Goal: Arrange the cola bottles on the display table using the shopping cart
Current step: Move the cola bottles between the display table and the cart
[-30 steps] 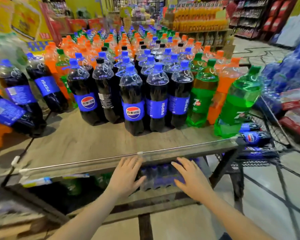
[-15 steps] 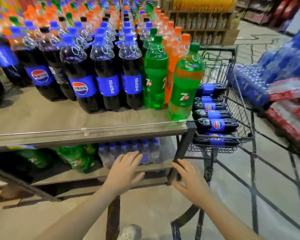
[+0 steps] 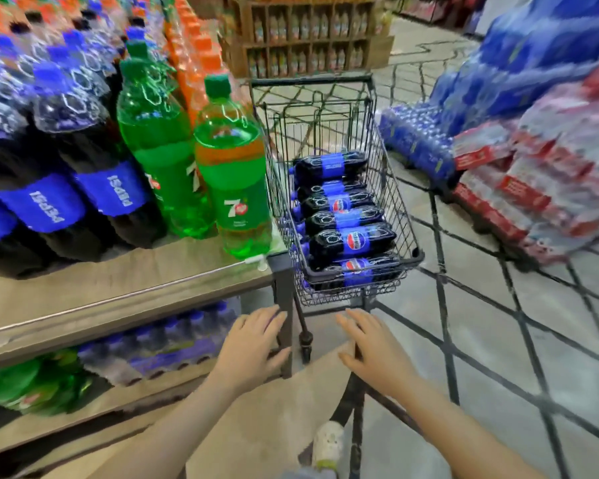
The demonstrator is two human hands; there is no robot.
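Holding nothing: your left hand and right hand hovering spread. Cola bottles lying in shopping cart beside display table corner, awaiting shelving; others standing.

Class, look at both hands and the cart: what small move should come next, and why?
Probably reach the right hand forward to grip the nearest cola bottle in the shopping cart: both hands are open and hold nothing, and bottles lie there beside the display table.

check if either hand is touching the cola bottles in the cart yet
Apart. The head view shows the left hand and right hand open, with floor visible between them and the shopping cart holding the cola bottles.
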